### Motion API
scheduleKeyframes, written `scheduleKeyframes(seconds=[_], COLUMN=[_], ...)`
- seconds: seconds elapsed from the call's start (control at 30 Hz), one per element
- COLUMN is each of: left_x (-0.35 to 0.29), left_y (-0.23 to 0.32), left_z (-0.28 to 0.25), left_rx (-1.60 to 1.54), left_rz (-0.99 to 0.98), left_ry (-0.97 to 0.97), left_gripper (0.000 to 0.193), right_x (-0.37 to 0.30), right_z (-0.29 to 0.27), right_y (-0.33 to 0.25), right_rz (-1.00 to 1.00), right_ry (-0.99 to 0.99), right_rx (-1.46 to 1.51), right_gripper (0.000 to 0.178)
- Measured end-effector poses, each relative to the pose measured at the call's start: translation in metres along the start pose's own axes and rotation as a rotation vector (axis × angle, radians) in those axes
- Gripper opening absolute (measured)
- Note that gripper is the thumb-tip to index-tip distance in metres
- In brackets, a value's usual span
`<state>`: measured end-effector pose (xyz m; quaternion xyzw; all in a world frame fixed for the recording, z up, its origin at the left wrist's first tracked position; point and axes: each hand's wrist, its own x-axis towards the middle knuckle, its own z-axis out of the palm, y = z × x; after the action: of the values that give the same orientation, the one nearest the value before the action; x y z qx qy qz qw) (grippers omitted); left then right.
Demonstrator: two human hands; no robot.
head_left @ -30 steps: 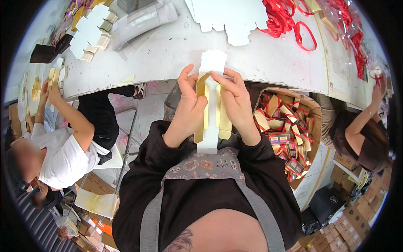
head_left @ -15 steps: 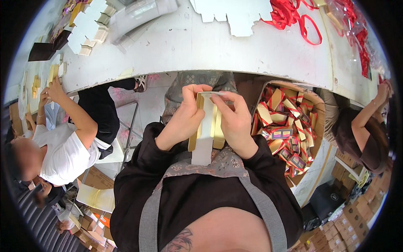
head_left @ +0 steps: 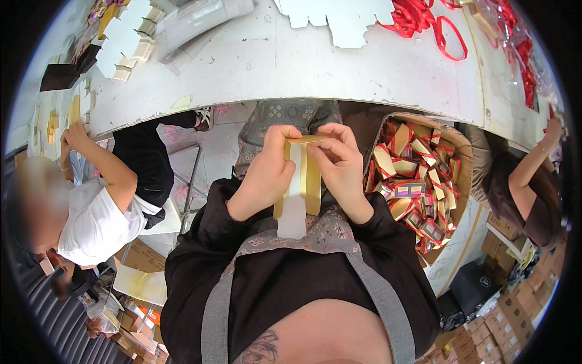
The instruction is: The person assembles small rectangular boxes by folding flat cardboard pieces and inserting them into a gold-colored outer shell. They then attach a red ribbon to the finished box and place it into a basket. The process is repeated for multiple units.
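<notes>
A partly folded gold paper box (head_left: pixel 311 182) with a white inside is held over my lap, its long white flap hanging toward me. My left hand (head_left: pixel 265 173) is closed on its left side, with the fingers at the far end. At the far right corner, my right hand (head_left: pixel 340 167) pinches the box by its gold end flap, the thumb bent inward. Both hands are in front of the patterned grey apron (head_left: pixel 321 235).
To the right, a cardboard carton (head_left: pixel 464 159) holds many small gold boxes with red ribbon. Flat white box blanks (head_left: pixel 345 24), red ribbons (head_left: pixel 418 21) and clear plastic (head_left: pixel 194 24) lie on the white table (head_left: pixel 273 73). People work at left (head_left: pixel 100 212) and right (head_left: pixel 527 188).
The far end flap of the box now shows its gold side, folded over the end. My right fingers have lifted and shifted slightly; my left hand stays on the box.
</notes>
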<state>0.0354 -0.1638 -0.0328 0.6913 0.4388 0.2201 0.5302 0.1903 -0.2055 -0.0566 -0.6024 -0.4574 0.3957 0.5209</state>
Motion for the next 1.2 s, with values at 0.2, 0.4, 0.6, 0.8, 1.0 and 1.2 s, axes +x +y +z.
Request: scheduleKeyframes(seconds=[0.2,0.4,0.6,0.8,1.0,1.2], left_x=[-0.007,-0.007,-0.010,0.002,0.015,0.009], left_y=[0.001,-0.004,-0.009,-0.017,-0.005,-0.004], left_z=[0.005,0.003,0.005,-0.015,-0.036,-0.017], left_rx=[0.185,0.157,-0.093,-0.337,-0.040,0.237], left_rz=[-0.010,-0.001,0.023,-0.188,-0.100,-0.106], left_ry=[0.032,-0.021,-0.114,-0.281,-0.330,-0.241], left_gripper=[0.042,0.043,0.042,0.056,0.031,0.024], right_x=[-0.005,-0.004,0.002,0.009,0.020,0.011], right_z=[-0.001,-0.014,-0.019,-0.015,-0.019,-0.008], right_y=[0.010,0.000,0.007,-0.005,-0.007,-0.006], right_rz=[0.294,0.331,0.414,0.213,0.129,-0.218], right_ry=[-0.037,-0.200,-0.396,-0.405,-0.477,-0.393], right_rx=[0.379,0.423,0.357,-0.219,-0.165,-0.533], right_gripper=[0.023,0.017,0.027,0.031,0.024,0.011])
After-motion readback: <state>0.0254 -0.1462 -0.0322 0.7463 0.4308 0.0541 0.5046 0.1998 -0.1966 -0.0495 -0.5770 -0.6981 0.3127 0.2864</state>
